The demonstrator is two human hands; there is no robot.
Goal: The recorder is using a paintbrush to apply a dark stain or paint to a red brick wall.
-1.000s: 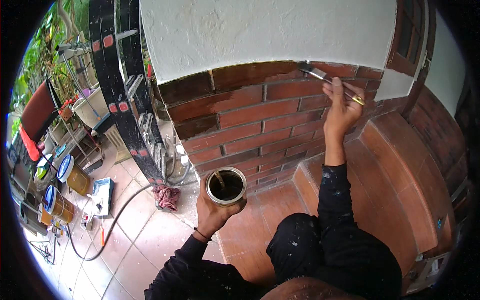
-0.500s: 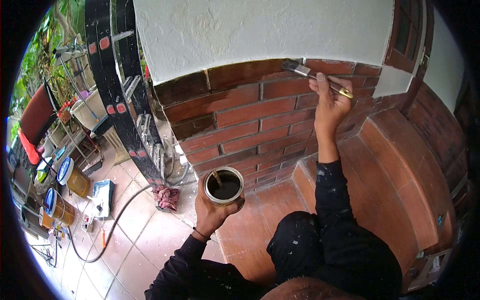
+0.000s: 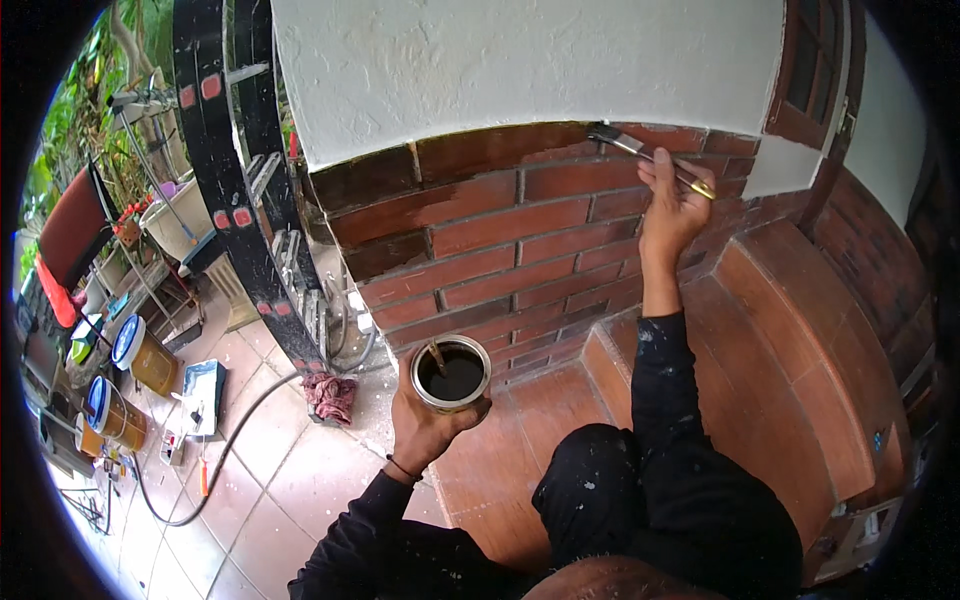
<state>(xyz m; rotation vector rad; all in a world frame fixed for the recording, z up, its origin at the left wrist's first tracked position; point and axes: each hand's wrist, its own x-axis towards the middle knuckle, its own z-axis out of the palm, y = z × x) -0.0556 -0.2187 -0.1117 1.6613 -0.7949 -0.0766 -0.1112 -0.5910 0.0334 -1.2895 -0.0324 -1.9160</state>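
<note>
My right hand is closed round the handle of a paintbrush, whose dark bristles touch the top row of the brick wall, just under the white plaster. Bricks at the upper left of that wall look darker and wetter than the rest. Below, my left hand grips an open tin can of dark liquid, held upright, with a thin stick standing in it.
A black ladder stands left of the wall, with a crumpled reddish rag near its foot. Two buckets, a paint tray and a hose are on the floor tiles. Curved tiled steps rise at the right.
My right hand and the paintbrush have slid a little to the right along the top bricks. The wet dark patch now reaches slightly further right. My left hand and the can have barely moved.
</note>
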